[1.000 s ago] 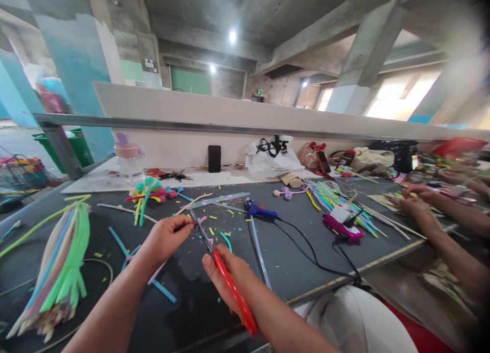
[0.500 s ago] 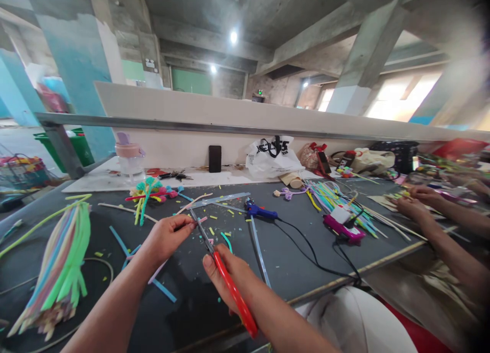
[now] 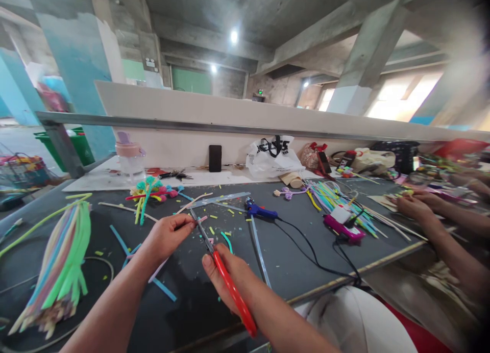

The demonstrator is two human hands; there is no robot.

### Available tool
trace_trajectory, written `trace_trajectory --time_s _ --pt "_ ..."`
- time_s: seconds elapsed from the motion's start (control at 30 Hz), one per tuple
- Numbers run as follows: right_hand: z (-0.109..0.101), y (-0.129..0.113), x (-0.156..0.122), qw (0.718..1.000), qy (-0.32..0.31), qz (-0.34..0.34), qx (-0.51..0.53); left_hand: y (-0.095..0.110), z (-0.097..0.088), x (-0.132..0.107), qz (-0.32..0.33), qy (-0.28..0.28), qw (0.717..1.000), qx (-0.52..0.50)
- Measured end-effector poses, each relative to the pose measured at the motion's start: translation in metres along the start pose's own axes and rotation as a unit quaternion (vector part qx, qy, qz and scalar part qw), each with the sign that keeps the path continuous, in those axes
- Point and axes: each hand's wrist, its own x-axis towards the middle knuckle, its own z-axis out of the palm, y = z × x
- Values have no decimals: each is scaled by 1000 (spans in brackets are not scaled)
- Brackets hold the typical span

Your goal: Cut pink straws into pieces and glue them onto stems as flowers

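Note:
My right hand [image 3: 229,274] is closed around the red handles of a pair of scissors [image 3: 234,291]. Their blades point up and away, with the tips beside the fingers of my left hand [image 3: 168,238]. Those fingers are pinched on a thin pink pipe cleaner [image 3: 158,271], whose lower part shows under the hand; its pinched end is mostly hidden. A short pink piece [image 3: 202,220] lies by the blades. Blue pipe cleaners [image 3: 164,290] lie on the dark table below my left wrist.
A blue glue gun [image 3: 261,210] with a black cord lies right of the scissors, near clear glue sticks [image 3: 259,251]. A bundle of pipe cleaners [image 3: 63,261] lies at left. A purple power strip [image 3: 344,229] sits at right, where a co-worker's hands [image 3: 415,205] work.

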Motion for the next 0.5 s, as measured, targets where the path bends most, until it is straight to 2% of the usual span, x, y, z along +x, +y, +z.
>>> trace_trajectory --time_s 0.17,0.5 --pt "0 -1 4 999 -27 25 30 -1 -1 0 1 3 1000 -10" --pt "-6 -2 2 998 -26 1 49 0 -1 1 12 -5 1000 8"
